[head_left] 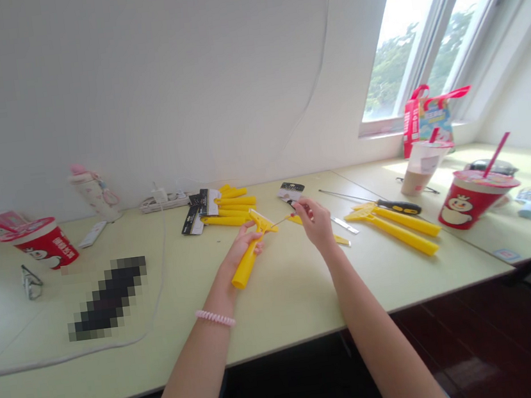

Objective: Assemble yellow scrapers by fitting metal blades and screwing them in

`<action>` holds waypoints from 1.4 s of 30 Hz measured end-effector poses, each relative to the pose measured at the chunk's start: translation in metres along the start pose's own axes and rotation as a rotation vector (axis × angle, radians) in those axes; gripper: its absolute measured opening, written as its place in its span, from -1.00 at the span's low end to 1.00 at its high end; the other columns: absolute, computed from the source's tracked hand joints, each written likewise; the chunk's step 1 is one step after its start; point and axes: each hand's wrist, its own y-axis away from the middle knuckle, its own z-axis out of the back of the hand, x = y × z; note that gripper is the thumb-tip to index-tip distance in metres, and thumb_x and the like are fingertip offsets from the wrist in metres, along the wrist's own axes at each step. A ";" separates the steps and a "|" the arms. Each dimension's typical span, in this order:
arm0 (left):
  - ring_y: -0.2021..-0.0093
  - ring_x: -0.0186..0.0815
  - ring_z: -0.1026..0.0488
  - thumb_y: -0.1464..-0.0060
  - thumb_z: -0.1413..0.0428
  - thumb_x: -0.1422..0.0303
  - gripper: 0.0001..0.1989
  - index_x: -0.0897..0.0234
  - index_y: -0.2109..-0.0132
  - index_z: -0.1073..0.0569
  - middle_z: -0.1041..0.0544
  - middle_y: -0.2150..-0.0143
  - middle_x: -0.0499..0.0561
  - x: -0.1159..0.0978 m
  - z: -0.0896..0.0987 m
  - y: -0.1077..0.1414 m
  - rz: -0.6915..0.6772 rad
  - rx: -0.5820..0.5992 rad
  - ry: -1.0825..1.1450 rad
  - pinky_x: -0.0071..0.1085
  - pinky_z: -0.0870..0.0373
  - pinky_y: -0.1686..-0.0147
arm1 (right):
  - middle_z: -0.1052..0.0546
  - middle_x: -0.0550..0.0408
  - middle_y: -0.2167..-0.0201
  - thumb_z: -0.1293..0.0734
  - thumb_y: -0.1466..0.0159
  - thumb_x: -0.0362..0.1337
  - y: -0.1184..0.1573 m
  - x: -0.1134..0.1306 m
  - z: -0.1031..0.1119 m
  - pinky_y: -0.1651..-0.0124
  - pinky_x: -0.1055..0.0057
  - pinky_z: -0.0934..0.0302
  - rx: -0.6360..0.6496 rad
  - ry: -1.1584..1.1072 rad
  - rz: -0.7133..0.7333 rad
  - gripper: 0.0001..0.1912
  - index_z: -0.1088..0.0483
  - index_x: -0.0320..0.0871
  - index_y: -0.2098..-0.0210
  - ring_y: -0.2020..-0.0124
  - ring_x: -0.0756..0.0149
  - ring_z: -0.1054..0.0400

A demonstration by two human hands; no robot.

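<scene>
My left hand (241, 246) is closed round a yellow scraper (245, 267), with its handle end toward me and its head tilted up and away. Close to that head, my right hand (315, 222) pinches a thin metal rod (282, 221); the rod's far tip reaches the scraper head. Whether the tip sits in a screw is too small to tell. Near my right hand lie a flat metal blade (346, 225) and a yellow plastic piece (343, 240), partly hidden by the hand. Behind is a black-and-white card (291, 190).
Several yellow scrapers with black cards (237, 201) lie at the back. To the right are loose scrapers (406, 236), a black-handled screwdriver (401, 207) and two drink cups, one red (471, 199). A white cable (156, 309), another red cup (48, 245) and a bottle (95, 193) are left.
</scene>
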 end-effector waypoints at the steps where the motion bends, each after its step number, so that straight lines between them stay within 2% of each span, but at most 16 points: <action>1: 0.67 -0.58 -0.21 0.05 -0.05 0.58 -0.43 0.23 -0.11 -0.07 -0.38 0.36 -0.05 0.000 0.000 0.000 -0.001 -0.001 -0.001 -0.61 -0.13 0.69 | -0.47 0.08 0.48 -0.17 -0.25 -0.14 0.000 0.001 0.000 0.32 0.40 -0.19 -0.007 -0.007 -0.018 -0.76 -0.36 -0.13 0.40 0.43 0.32 -0.32; 6: 0.66 -0.58 -0.21 0.04 -0.05 0.59 -0.43 0.23 -0.11 -0.08 -0.38 0.33 -0.03 -0.001 0.000 0.000 -0.003 -0.008 0.011 -0.61 -0.15 0.69 | -0.45 0.12 0.56 -0.23 -0.22 -0.11 0.002 0.000 -0.003 0.38 0.41 -0.21 -0.082 -0.016 -0.109 -0.78 -0.33 -0.13 0.42 0.49 0.32 -0.34; 14: 0.65 -0.60 -0.21 0.04 -0.06 0.59 -0.44 0.21 -0.11 -0.12 -0.38 0.31 -0.02 -0.002 0.002 -0.001 -0.014 -0.026 0.055 -0.62 -0.16 0.69 | -0.46 0.02 0.31 -0.16 -0.26 -0.24 0.001 0.000 -0.001 0.25 0.34 -0.28 -0.017 -0.046 0.065 -0.82 -0.36 -0.12 0.31 0.34 0.30 -0.38; 21: 0.64 -0.59 -0.22 0.06 -0.05 0.60 -0.44 0.21 -0.11 -0.14 -0.37 0.31 -0.02 -0.001 0.004 -0.004 -0.006 -0.043 0.073 -0.63 -0.17 0.68 | -0.46 0.01 0.30 -0.15 -0.25 -0.24 0.002 0.003 -0.001 0.23 0.31 -0.29 0.030 -0.052 0.047 -0.82 -0.35 -0.12 0.32 0.33 0.28 -0.37; 28: 0.65 -0.60 -0.19 0.05 -0.02 0.61 -0.45 0.20 -0.09 -0.09 -0.32 0.38 -0.08 -0.004 0.002 -0.001 -0.044 -0.023 0.082 -0.66 -0.12 0.69 | -0.50 0.00 0.30 -0.15 -0.25 -0.20 0.001 0.002 0.000 0.22 0.32 -0.27 -0.026 -0.020 0.008 -0.79 -0.38 -0.12 0.30 0.29 0.26 -0.37; 32: 0.65 -0.59 -0.20 0.05 -0.02 0.60 -0.47 0.20 -0.07 -0.10 -0.33 0.36 -0.07 -0.005 0.001 0.001 -0.061 -0.013 0.055 -0.65 -0.12 0.69 | -0.52 0.06 0.41 -0.20 -0.23 -0.12 0.001 0.002 0.001 0.28 0.37 -0.24 -0.074 0.011 -0.066 -0.76 -0.38 -0.13 0.27 0.43 0.31 -0.37; 36: 0.64 -0.58 -0.22 0.07 -0.04 0.60 -0.49 0.20 -0.04 -0.11 -0.34 0.36 -0.06 -0.004 0.000 0.001 -0.057 -0.022 0.034 -0.63 -0.12 0.69 | -0.45 0.13 0.59 -0.24 -0.18 0.01 0.002 0.003 0.001 0.39 0.43 -0.16 -0.125 0.071 -0.142 -0.67 -0.32 -0.12 0.49 0.55 0.36 -0.28; 39: 0.64 -0.58 -0.22 0.07 -0.04 0.61 -0.48 0.21 -0.04 -0.11 -0.34 0.35 -0.06 -0.004 0.001 0.000 -0.054 -0.032 0.033 -0.62 -0.12 0.69 | -0.33 0.16 0.70 -0.18 -0.20 0.06 0.003 0.004 0.002 0.46 0.42 -0.07 -0.061 0.165 -0.170 -0.57 -0.20 -0.11 0.63 0.63 0.37 -0.16; 42: 0.65 -0.58 -0.22 0.07 -0.04 0.61 -0.48 0.22 -0.04 -0.12 -0.35 0.36 -0.06 -0.003 0.002 0.000 -0.052 -0.039 0.034 -0.63 -0.12 0.69 | -0.35 0.14 0.65 -0.03 -0.29 -0.02 0.003 0.003 0.002 0.46 0.40 -0.03 0.049 0.217 -0.208 -0.59 -0.24 -0.09 0.55 0.58 0.31 -0.19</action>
